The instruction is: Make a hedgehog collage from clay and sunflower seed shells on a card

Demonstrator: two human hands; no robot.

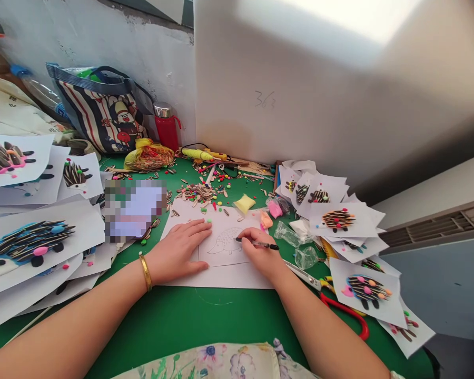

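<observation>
A white sheet of paper (221, 273) lies on the green table (174, 321) in front of me, with a pencil outline of a hedgehog (226, 243) on it. My left hand (179, 251) lies flat and open on the sheet, left of the drawing, pressing it down. A gold bangle sits on that wrist. My right hand (258, 252) is closed round a black pen (260, 244), whose tip touches the drawing's right side.
Finished hedgehog pictures made of seeds and clay are stacked at left (31, 247) and right (339, 218). Loose sunflower seeds (197, 192), clay lumps (245, 202), small plastic bags (288, 234), red-handled scissors (339, 305), a red flask (166, 126) and a striped bag (102, 110) surround the sheet.
</observation>
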